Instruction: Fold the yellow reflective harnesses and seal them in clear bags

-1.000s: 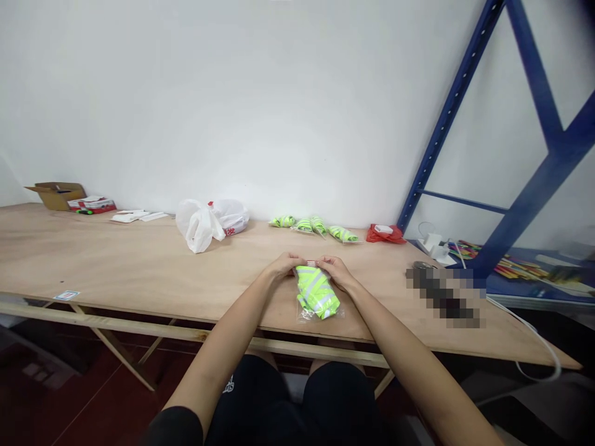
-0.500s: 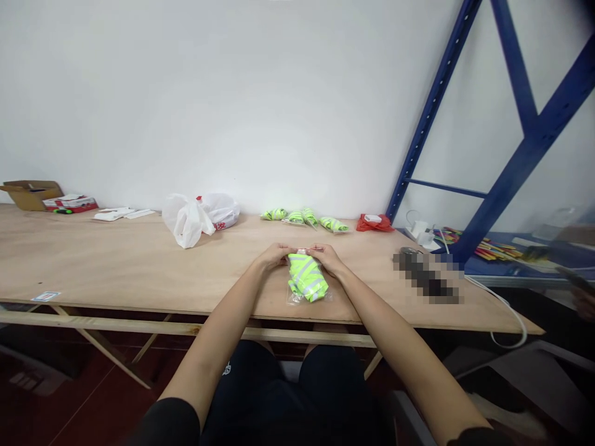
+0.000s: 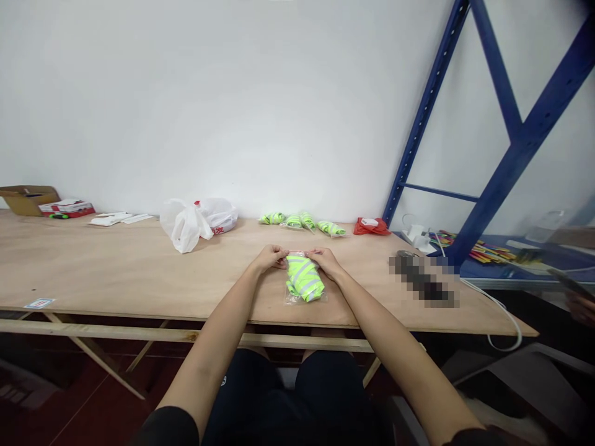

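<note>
A clear plastic zip bag (image 3: 290, 298) lies on the wooden table close to its front edge. Inside it is a bundled neon-yellow reflective strap or vest with silver stripes (image 3: 304, 277); which of these it is I cannot tell. At the bag's far edge, where a thin red line runs, my left hand (image 3: 272, 257) pinches the left corner. My right hand (image 3: 324, 260) grips the right end of the same edge. Both hands are closed on the plastic, thumbs and fingers together.
Several similar neon bundles in bags (image 3: 302, 220) rest along the wall, beside a red plastic bag (image 3: 372, 226). White plastic bags (image 3: 188, 226) stand at the back left. A blurred dark object (image 3: 423, 277) lies right, near a blue metal frame (image 3: 493, 173). Another person's hand (image 3: 581, 306) shows far right.
The view has shifted slightly. Both hands stay at the bag's far edge; the left hand's fingers have curled more tightly around its corner, and the bag lies a little flatter.
</note>
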`<state>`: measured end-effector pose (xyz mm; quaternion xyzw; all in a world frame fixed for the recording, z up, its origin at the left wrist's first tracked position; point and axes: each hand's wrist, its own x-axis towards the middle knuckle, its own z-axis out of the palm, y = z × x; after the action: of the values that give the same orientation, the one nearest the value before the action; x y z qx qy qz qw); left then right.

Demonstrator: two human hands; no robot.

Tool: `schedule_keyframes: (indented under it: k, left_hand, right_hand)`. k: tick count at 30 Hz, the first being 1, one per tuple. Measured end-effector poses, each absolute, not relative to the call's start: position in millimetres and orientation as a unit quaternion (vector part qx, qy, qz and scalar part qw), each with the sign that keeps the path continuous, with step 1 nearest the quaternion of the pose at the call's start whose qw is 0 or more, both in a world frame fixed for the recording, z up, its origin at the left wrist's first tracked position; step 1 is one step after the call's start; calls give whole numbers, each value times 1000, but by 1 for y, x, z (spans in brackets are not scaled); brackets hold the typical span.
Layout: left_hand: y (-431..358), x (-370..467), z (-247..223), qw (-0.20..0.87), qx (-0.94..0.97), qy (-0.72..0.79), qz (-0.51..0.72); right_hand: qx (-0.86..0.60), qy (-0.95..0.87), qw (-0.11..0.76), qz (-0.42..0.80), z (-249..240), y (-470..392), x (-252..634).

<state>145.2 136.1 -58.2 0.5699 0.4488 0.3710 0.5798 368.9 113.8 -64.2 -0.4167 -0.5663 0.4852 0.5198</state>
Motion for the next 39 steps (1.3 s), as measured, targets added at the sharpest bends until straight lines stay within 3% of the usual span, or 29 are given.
schedule_keyframes:
  k: [6,16,25,33,39]
  left_hand:
    - [141,143,-62,562,542,472,410]
    - [154,110,-54,483,441,510,559]
    - [149,107,-60,401,546,555,482]
    - [148,104,-61,222,668,617,352]
    - [149,113,-68,125,694,663,252]
  right_hand:
    - [-446,-566,504,477,-63,115,375]
    - [-508,-498,573,407,-66,130,389]
    - [-525,-536,540,381,-70,132,390]
    - [-590,-623,442,263,-71,132,390]
    - [-613,-725,283,134,-67,122,383]
